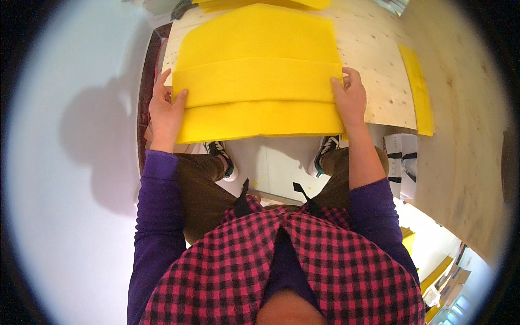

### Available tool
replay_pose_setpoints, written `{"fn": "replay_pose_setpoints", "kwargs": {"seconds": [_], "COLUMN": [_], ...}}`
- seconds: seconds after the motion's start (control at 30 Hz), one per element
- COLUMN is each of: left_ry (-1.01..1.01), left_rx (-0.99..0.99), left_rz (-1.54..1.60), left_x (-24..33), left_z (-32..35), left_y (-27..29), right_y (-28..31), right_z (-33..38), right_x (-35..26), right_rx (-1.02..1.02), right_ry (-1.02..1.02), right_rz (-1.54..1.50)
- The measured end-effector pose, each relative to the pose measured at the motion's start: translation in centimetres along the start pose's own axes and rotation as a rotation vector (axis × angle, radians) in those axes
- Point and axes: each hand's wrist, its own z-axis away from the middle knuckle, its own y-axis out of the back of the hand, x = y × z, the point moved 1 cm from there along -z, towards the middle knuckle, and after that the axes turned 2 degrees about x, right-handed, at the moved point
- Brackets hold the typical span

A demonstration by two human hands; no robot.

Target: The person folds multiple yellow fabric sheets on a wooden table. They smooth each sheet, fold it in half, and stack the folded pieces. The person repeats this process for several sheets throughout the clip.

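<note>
A wide yellow fabric sheet (254, 81), which looks like felt, lies over the near part of a plywood table (374, 59). A folded band crosses its middle, and its near edge hangs past the tabletop toward my lap. At the left side, my left hand (167, 114) holds the fabric's edge, thumb on top and fingers round the outside. On the opposite side my right hand (351, 100) grips the edge in the same way, its thumb over the end of the fold and its fingers curled. The undersides of the fabric and some fingertips are hidden.
More yellow fabric (265, 2) lies at the table's far side. A yellow strip (417, 92) sits at the right, beside a wooden panel (460, 124). White bags with black handles (401, 160) stand below it. A pale wall (65, 179) borders my left.
</note>
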Motion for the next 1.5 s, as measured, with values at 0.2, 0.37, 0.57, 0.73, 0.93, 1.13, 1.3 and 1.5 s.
{"fn": "replay_pose_setpoints", "kwargs": {"seconds": [0.2, 0.37, 0.57, 0.73, 0.93, 1.13, 1.3, 1.5], "left_ry": [-0.002, -0.026, 0.056, 0.001, -0.022, -0.015, -0.355, -0.771], "left_rx": [-0.040, -0.032, -0.073, -0.077, -0.059, -0.098, 0.078, -0.364], "left_rz": [-0.087, -0.101, -0.068, -0.095, -0.159, -0.136, -0.268, 0.008], "left_x": [-0.1, -0.6, -0.7, -1.1, -1.8, -1.4, 1.9, 10.9], "left_z": [-0.3, -0.3, -0.7, -0.7, -0.7, -0.8, -1.3, 3.6], "left_y": [0.0, -0.2, -0.3, -0.2, -0.6, -0.2, 1.9, -8.7], "right_y": [1.3, 3.5, -4.1, -9.0, -5.1, -2.5, -2.8, -2.9], "right_z": [-0.4, -0.7, 2.0, 2.6, 1.0, 0.5, 0.5, 0.3], "right_x": [-0.7, -5.0, -15.3, -16.9, -8.0, -4.6, -4.5, -4.2], "right_rx": [-0.049, 0.097, -0.192, -0.354, -0.344, -0.302, -0.304, -0.285], "right_ry": [-0.025, 0.360, 0.573, 0.414, 0.205, 0.082, 0.074, 0.071], "right_rz": [0.038, 0.134, 0.001, 0.204, 0.549, 0.626, 0.643, 0.585]}}
